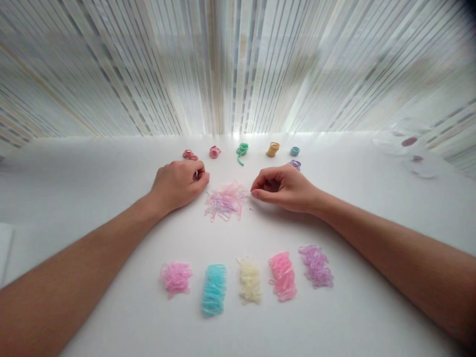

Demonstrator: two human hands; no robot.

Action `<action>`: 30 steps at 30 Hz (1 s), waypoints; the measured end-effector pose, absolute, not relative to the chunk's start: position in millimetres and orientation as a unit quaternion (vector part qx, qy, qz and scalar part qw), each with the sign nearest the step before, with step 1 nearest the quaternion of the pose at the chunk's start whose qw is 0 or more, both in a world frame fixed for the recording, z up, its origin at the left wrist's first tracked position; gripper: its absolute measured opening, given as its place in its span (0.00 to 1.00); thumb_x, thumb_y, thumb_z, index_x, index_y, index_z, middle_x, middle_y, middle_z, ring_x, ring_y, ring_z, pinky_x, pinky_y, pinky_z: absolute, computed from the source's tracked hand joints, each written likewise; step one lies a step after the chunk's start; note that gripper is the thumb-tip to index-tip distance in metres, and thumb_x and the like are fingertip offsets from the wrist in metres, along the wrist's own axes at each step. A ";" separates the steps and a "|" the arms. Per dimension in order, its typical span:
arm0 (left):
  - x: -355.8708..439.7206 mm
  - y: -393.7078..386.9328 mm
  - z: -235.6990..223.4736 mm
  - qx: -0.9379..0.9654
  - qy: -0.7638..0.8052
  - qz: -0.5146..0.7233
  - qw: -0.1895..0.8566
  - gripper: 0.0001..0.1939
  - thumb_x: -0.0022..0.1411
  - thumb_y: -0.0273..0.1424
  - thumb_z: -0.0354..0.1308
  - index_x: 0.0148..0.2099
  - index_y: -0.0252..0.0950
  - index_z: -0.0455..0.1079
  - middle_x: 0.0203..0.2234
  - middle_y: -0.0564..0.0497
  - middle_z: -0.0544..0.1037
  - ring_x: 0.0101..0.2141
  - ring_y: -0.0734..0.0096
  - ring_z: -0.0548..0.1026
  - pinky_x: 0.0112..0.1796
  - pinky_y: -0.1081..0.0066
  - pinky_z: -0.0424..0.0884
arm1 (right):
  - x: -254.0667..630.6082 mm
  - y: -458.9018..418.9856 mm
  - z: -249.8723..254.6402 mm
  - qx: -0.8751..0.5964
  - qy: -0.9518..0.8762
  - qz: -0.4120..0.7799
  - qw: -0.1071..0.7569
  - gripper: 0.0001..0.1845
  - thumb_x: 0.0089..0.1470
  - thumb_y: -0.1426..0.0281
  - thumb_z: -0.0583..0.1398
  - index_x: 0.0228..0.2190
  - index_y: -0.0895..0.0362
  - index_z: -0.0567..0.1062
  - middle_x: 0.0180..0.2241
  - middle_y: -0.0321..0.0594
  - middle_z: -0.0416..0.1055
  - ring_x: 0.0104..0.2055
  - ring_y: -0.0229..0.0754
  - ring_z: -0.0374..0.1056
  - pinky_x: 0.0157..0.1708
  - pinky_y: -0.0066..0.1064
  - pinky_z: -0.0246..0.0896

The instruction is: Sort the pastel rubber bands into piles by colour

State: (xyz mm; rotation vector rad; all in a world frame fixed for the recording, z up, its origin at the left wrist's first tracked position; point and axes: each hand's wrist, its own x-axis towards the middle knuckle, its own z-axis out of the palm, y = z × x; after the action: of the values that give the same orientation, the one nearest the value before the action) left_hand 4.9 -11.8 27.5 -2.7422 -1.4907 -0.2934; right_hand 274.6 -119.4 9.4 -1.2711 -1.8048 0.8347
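Observation:
A loose heap of pale pink, lilac and whitish small elastic bands [226, 201] lies on the white table between my hands. My left hand [180, 182] rests to its left, fingers curled and thumb against the index finger; whatever may be in them is hidden. At the heap's right edge, my right hand [284, 187] has its thumb and fingertips pinched together, on something too small to make out. Nearer to me, separate piles of bands lie in a row: light pink [176, 278], turquoise [214, 290], cream [250, 280], bright pink [283, 276] and purple [316, 266].
Behind my hands sit small coiled bundles: red [189, 154], pink [214, 151], green [242, 151] with a loose tail, yellow [273, 148], blue [295, 151] and purple [295, 164]. A striped string curtain [223, 69] hangs at the back. Clear, transparent items [420, 166] stand far right.

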 end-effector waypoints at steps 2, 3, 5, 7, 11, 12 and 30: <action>4.9 -11.8 27.3 -0.875 -0.474 -0.096 0.000 0.16 0.69 0.42 0.50 0.37 0.40 0.73 0.34 0.46 0.83 0.36 0.58 0.78 0.34 0.63 0.59 | 274.9 -119.1 9.1 -0.497 -0.705 0.328 0.385 0.10 0.54 0.65 0.69 0.29 0.59 0.83 0.21 0.33 0.67 0.24 0.34 0.57 0.24 0.30 0.50; 4.9 -11.8 27.2 -0.875 -0.475 -0.097 -0.002 0.16 0.69 0.42 0.50 0.37 0.40 0.73 0.34 0.47 0.83 0.36 0.58 0.78 0.34 0.63 0.59 | 274.9 -119.0 9.0 -0.497 -0.704 0.328 0.386 0.10 0.54 0.64 0.69 0.29 0.59 0.83 0.21 0.33 0.68 0.24 0.34 0.57 0.24 0.30 0.50; 4.7 -11.9 26.9 -0.874 -0.476 -0.098 -0.004 0.15 0.69 0.42 0.50 0.36 0.40 0.72 0.34 0.47 0.83 0.36 0.57 0.78 0.34 0.62 0.58 | 275.0 -119.0 8.9 -0.498 -0.703 0.332 0.385 0.11 0.55 0.64 0.69 0.30 0.60 0.83 0.22 0.34 0.68 0.24 0.34 0.57 0.24 0.30 0.50; 4.7 -11.9 26.7 -0.874 -0.476 -0.099 -0.007 0.15 0.69 0.42 0.50 0.36 0.40 0.72 0.34 0.47 0.83 0.36 0.57 0.78 0.34 0.62 0.57 | 274.9 -119.1 8.8 -0.500 -0.701 0.337 0.381 0.11 0.55 0.63 0.68 0.30 0.60 0.83 0.22 0.34 0.68 0.24 0.34 0.57 0.23 0.30 0.50; 4.5 -12.1 26.4 -0.874 -0.476 -0.102 -0.011 0.14 0.69 0.42 0.51 0.36 0.41 0.71 0.33 0.47 0.82 0.35 0.57 0.77 0.34 0.62 0.57 | 274.6 -118.7 8.4 -0.504 -0.698 0.343 0.377 0.13 0.55 0.62 0.68 0.30 0.60 0.83 0.21 0.34 0.68 0.24 0.34 0.58 0.23 0.30 0.51; 4.4 -12.1 26.4 -0.873 -0.476 -0.102 -0.011 0.14 0.69 0.42 0.51 0.36 0.41 0.71 0.33 0.47 0.82 0.35 0.57 0.77 0.34 0.63 0.57 | 274.5 -118.5 8.3 -0.504 -0.697 0.344 0.377 0.13 0.55 0.62 0.68 0.30 0.60 0.83 0.22 0.34 0.68 0.25 0.34 0.58 0.23 0.30 0.51; 3.9 -10.6 24.7 -0.875 -0.474 -0.099 -0.006 0.15 0.69 0.43 0.50 0.36 0.41 0.71 0.33 0.47 0.82 0.35 0.57 0.77 0.34 0.62 0.57 | 275.2 -118.3 7.1 -0.506 -0.688 0.359 0.375 0.14 0.58 0.60 0.68 0.30 0.59 0.81 0.22 0.34 0.67 0.25 0.35 0.57 0.24 0.31 0.48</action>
State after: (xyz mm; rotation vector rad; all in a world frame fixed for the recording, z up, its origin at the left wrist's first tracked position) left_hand 3.9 -10.6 24.7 -2.7595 -1.4962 -0.3122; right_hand 275.2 -118.3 7.1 -1.2957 -1.7616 0.9190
